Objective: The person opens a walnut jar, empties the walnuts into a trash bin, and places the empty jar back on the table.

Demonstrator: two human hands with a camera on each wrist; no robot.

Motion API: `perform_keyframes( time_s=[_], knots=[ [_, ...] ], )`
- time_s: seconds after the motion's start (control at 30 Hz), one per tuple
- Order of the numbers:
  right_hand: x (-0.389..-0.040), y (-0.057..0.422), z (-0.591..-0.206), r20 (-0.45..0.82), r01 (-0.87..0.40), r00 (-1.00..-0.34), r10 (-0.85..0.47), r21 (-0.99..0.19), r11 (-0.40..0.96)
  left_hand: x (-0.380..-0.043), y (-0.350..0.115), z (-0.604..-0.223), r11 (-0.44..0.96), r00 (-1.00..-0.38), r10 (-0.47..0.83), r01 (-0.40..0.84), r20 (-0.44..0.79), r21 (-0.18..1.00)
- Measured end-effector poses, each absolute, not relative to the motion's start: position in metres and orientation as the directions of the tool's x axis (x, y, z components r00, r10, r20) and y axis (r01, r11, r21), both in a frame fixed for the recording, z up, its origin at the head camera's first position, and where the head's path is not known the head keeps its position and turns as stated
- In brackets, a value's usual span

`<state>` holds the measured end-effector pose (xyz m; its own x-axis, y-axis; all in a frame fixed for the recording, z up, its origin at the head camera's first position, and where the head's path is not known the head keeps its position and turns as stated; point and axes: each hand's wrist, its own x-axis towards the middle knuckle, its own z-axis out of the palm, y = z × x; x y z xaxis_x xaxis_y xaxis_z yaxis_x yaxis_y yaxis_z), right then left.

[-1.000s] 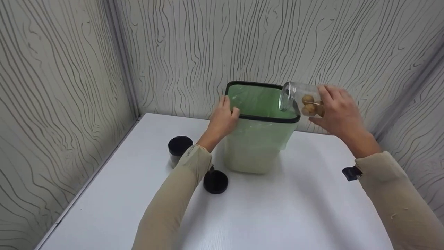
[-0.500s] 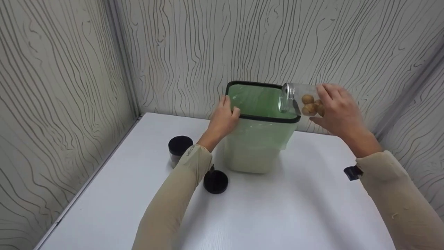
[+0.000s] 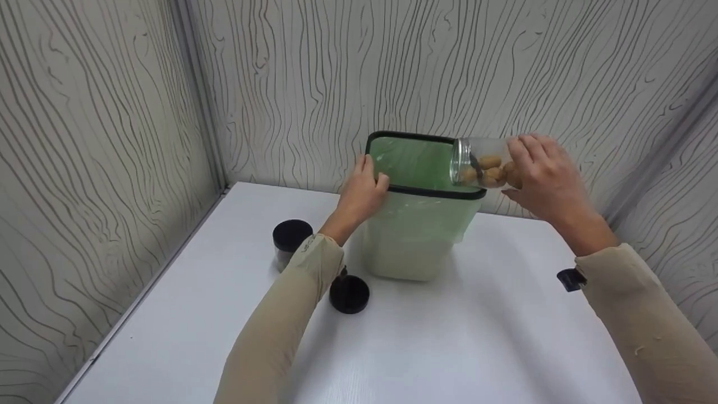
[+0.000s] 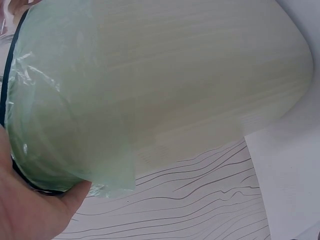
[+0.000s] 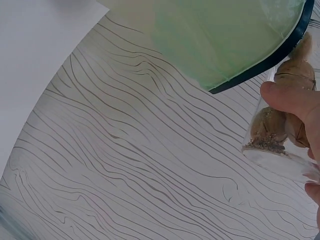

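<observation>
A pale trash bin [image 3: 406, 252] with a green liner bag [image 3: 415, 160] and a black rim ring [image 3: 432, 192] stands at the back of the table. My left hand [image 3: 362, 196] grips its left rim, the thumb on the outside in the left wrist view. My right hand [image 3: 552, 177] holds a clear jar [image 3: 496, 146] on its side, its mouth above the bin's right part. Several round brown nuts [image 3: 492, 175], like walnuts, lie inside the jar, some near the mouth. Brown crumbs [image 5: 267, 144] show at the jar's base in the right wrist view.
A jar with a black lid [image 3: 291, 235] stands on the white table [image 3: 449, 348] left of the bin, partly behind my left sleeve. A black round lid [image 3: 349, 294] lies in front of the bin. Patterned wall panels [image 3: 314, 73] rise close behind and at both sides.
The nuts in the jar have rolled toward its mouth as my right hand tips the jar further. My left hand and the bin stay in place.
</observation>
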<state>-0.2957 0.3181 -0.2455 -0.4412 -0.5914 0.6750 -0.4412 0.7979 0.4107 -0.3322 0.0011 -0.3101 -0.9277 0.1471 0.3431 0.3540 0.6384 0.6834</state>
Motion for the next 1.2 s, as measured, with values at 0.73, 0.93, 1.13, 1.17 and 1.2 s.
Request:
perform_keyframes(
  time_s=[0.73, 0.93, 1.13, 1.17, 1.2],
  knots=[
    [-0.296, 0.296, -0.237, 0.571, -0.215, -0.372, -0.732, 0.714, 0.666, -0.332, 0.001, -0.31, 0.636, -0.927, 0.154, 0.357, 0.342, 0.684],
    [-0.295, 0.295, -0.235, 0.54, -0.202, -0.404, -0.738, 0.734, 0.648, -0.332, 0.001, -0.31, 0.636, -0.93, 0.151, 0.351, 0.336, 0.687],
    [-0.295, 0.297, -0.233, 0.54, -0.239, -0.388, -0.747, 0.724, 0.647, -0.332, 0.001, -0.31, 0.637, -0.935, 0.155, 0.341, 0.318, 0.692],
    [-0.296, 0.298, -0.233, 0.546, -0.251, -0.375, -0.749, 0.718, 0.649, -0.332, 0.001, -0.31, 0.636, -0.936, 0.155, 0.339, 0.316, 0.693],
    [-0.296, 0.298, -0.233, 0.552, -0.267, -0.363, -0.75, 0.71, 0.652, -0.332, 0.001, -0.31, 0.635, -0.937, 0.155, 0.338, 0.314, 0.695]
  ],
)
